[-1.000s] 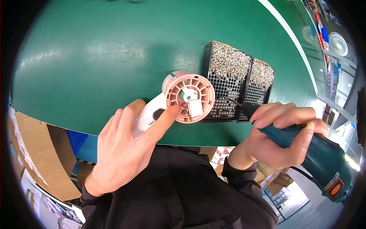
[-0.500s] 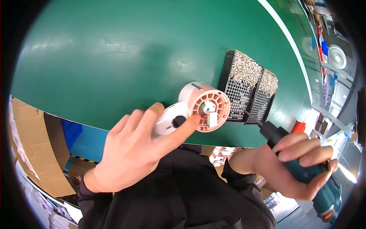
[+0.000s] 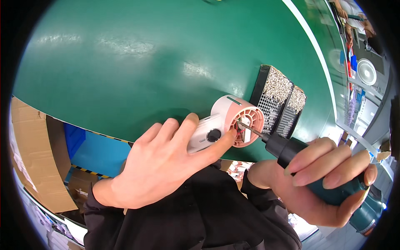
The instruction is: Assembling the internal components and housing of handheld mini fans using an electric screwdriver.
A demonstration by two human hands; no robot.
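Note:
A pink and white handheld fan body lies on its side at the table's near edge, its round open end facing right. Inside that ring I see ribs, red wires and a small white part. My left hand grips the white handle, thumb at the rim of the ring. A dark green electric screwdriver with a black nose is wrapped in the fingers of my right hand. Its thin bit reaches into the ring's opening; whether a screw sits at the tip, I cannot tell.
Just beyond the fan body stand two black perforated trays with heaps of small screws. The green table has a white line along its right. Cardboard boxes and a blue bin are at the left. Another person's hand shows far right.
The screwdriver's bit has moved left from over the screw trays into the fan body's open ring. In the picture, the fan body and left hand have shifted slightly right.

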